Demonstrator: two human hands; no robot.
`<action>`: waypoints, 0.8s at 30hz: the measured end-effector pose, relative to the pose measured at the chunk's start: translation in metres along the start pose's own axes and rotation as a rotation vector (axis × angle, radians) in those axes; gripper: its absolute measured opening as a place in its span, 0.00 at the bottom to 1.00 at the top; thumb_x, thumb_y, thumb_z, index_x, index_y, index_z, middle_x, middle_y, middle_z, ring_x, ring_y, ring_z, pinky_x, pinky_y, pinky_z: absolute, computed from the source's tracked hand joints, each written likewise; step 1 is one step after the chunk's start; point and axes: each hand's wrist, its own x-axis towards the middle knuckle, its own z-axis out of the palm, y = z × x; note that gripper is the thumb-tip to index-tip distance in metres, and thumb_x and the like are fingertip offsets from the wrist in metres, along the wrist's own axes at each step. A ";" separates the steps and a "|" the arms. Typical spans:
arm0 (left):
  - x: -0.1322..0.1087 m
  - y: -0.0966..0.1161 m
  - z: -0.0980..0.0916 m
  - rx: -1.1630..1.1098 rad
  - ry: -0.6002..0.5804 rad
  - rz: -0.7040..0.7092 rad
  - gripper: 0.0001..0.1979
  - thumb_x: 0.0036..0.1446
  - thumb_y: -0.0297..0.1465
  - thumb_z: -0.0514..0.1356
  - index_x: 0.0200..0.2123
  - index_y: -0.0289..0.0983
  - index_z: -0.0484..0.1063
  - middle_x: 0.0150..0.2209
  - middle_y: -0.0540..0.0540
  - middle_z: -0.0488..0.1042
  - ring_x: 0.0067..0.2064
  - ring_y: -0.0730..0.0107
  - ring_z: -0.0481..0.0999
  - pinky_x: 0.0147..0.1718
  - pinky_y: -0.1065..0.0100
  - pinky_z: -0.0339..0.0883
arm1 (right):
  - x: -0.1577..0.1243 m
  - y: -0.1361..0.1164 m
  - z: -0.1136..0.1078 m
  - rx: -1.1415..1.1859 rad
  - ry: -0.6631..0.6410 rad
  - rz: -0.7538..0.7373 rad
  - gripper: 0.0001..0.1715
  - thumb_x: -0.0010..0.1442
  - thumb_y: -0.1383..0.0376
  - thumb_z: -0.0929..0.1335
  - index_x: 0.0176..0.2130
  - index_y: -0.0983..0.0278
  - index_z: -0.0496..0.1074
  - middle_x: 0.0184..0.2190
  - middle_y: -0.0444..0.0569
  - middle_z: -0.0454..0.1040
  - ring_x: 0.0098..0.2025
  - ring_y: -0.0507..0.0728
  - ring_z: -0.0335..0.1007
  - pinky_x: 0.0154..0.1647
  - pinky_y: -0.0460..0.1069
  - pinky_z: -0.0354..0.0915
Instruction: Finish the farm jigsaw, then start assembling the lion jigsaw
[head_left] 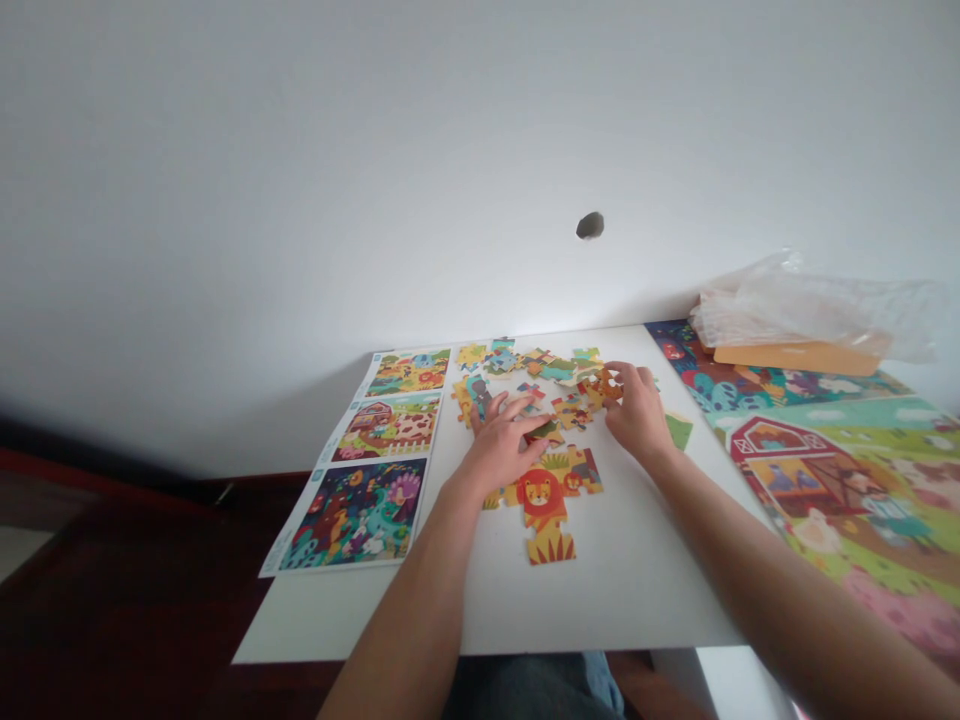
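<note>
Spreading its fingers open, the left hand [499, 450] is risking shifting the loose puzzle pieces [540, 372]. The right hand [637, 412] is curling over an orange piece [604, 388], its grip unclear.

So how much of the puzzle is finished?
Looks done: the lion section is joined together near the front. In hand: the right hand is on orange jigsaw pieces, and the left hand is spread over pieces beside the lion. Left: a loose heap of jigsaw pieces lies unjoined farther back.
</note>
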 end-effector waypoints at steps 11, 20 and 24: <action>0.002 -0.003 -0.002 -0.094 0.141 0.047 0.13 0.61 0.37 0.61 0.49 0.48 0.78 0.60 0.49 0.70 0.65 0.51 0.59 0.64 0.43 0.49 | 0.002 0.000 -0.006 0.596 -0.003 0.165 0.30 0.54 0.63 0.66 0.56 0.64 0.66 0.37 0.50 0.76 0.33 0.56 0.73 0.36 0.52 0.71; 0.005 0.005 -0.010 -0.544 0.210 0.052 0.13 0.63 0.40 0.58 0.36 0.37 0.75 0.35 0.47 0.77 0.38 0.67 0.74 0.41 0.67 0.68 | -0.028 -0.035 0.001 0.995 -0.408 0.098 0.34 0.52 0.58 0.73 0.56 0.60 0.62 0.34 0.43 0.74 0.33 0.56 0.77 0.37 0.53 0.73; 0.005 -0.002 -0.014 -0.718 0.252 -0.101 0.15 0.62 0.43 0.57 0.34 0.36 0.72 0.28 0.50 0.72 0.29 0.72 0.70 0.29 0.72 0.64 | -0.041 -0.044 0.003 0.610 -0.488 -0.191 0.26 0.57 0.59 0.71 0.54 0.61 0.66 0.35 0.47 0.76 0.36 0.56 0.73 0.40 0.52 0.70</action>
